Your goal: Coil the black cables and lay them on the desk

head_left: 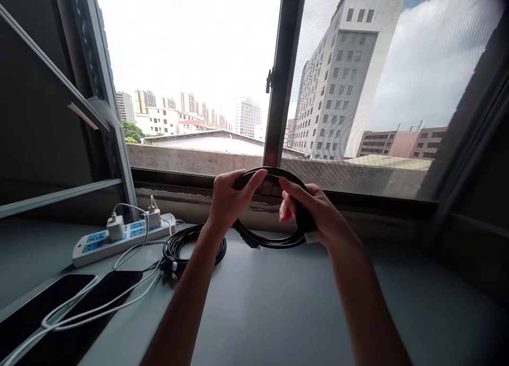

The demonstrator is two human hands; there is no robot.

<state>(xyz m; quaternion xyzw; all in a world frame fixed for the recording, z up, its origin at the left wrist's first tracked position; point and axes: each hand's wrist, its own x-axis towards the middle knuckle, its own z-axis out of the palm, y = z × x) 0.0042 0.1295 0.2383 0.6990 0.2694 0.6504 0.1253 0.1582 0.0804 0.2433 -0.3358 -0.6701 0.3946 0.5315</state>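
A coil of black cable (274,243) is held up in front of the window, above the grey table. My left hand (234,193) is closed round the coil's upper left, its thumb lying along the top. On the right side, my right hand (308,204) grips the coil too, with its thumb near the top and some fingers curled inside the loop. One dark cable connector (249,242) shows at the lower left of the loop. A pale piece (312,237), perhaps a tag or connector, sticks out below my right hand.
A second black cable coil (178,244) lies on the table (270,307), left of my left forearm. Behind it stands a white power strip (127,237) with plugged-in chargers. White cords run towards two dark phone-like devices (87,307). The window frame (274,116) rises behind the table.
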